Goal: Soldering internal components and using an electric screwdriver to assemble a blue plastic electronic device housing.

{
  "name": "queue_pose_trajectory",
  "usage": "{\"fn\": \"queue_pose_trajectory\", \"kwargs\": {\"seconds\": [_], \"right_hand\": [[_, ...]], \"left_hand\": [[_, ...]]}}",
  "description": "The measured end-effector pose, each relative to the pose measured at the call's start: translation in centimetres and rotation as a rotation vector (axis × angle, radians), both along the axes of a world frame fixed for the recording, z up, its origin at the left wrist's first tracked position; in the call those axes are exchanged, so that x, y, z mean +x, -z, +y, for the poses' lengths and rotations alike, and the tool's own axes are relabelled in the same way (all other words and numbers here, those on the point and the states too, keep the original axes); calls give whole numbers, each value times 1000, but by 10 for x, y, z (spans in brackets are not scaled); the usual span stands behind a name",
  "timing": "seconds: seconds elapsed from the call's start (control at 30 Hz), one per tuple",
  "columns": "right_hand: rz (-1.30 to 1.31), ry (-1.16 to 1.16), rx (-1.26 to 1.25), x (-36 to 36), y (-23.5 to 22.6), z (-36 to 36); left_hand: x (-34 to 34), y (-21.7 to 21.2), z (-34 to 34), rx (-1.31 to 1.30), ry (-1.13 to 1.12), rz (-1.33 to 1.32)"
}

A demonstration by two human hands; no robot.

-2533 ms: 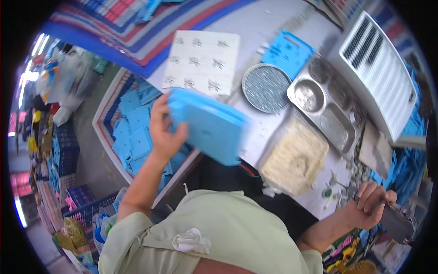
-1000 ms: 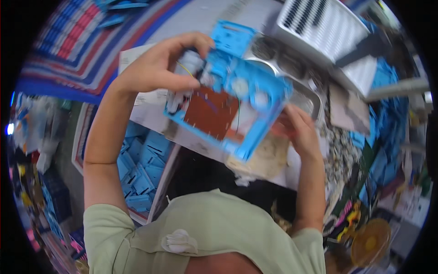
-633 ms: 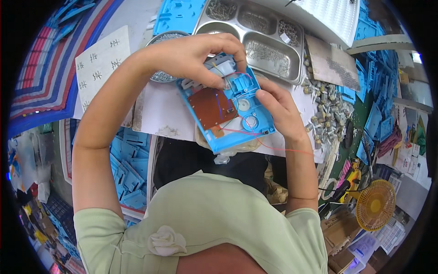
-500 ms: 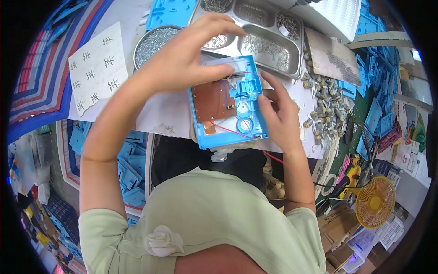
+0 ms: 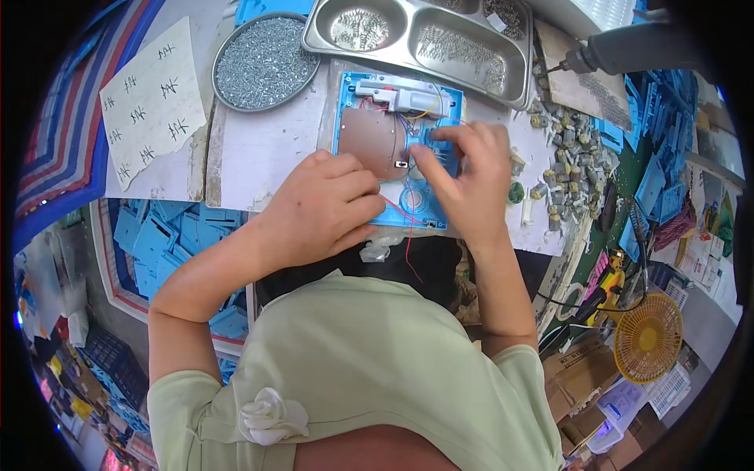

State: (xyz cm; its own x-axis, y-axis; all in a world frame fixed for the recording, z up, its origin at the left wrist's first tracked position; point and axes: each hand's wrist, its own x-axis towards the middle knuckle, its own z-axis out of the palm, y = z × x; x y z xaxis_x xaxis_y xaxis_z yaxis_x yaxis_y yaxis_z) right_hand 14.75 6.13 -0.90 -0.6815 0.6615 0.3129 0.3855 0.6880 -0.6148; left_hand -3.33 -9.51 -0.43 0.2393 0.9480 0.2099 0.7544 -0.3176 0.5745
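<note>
A light blue plastic housing lies face up on the bench, its inside showing. It holds a brown circuit board, a white gearbox-like part along the far edge, and thin coloured wires. My left hand is closed over the housing's near left corner, fingers curled; what they grip is hidden. A red wire runs across the near side and hangs over the edge. My right hand reaches in from the right, thumb and forefinger apart above the housing's inside, near the board's right edge.
A round tray of screws and a steel compartment tray stand behind. Small motors are heaped at right, below a hanging electric screwdriver. A marked paper sheet lies left; a crate of blue parts stands below.
My left hand has come down from over the housing's far side to its near left corner, uncovering the white part. My right hand has moved inward over the housing.
</note>
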Motion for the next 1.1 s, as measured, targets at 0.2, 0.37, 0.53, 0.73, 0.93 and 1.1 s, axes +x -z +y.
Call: {"fn": "queue_pose_trajectory", "kwargs": {"seconds": [0.2, 0.37, 0.53, 0.73, 0.93, 1.1], "right_hand": [[157, -28, -68, 36, 5, -11], [120, -402, 168, 72, -3, -47], [190, -477, -334, 65, -22, -22], [-174, -424, 194, 29, -18, -36], [-75, -466, 181, 2, -4, -61], [-98, -427, 173, -4, -3, -71]], "left_hand": [[46, -20, 9, -37, -365, -124], [55, -3, 16, 12, -142, 29], [37, 10, -1, 198, 53, -32], [14, 14, -31, 313, -110, -23], [5, 27, -67, 93, -313, -20], [20, 43, -84, -48, -64, -53]]}}
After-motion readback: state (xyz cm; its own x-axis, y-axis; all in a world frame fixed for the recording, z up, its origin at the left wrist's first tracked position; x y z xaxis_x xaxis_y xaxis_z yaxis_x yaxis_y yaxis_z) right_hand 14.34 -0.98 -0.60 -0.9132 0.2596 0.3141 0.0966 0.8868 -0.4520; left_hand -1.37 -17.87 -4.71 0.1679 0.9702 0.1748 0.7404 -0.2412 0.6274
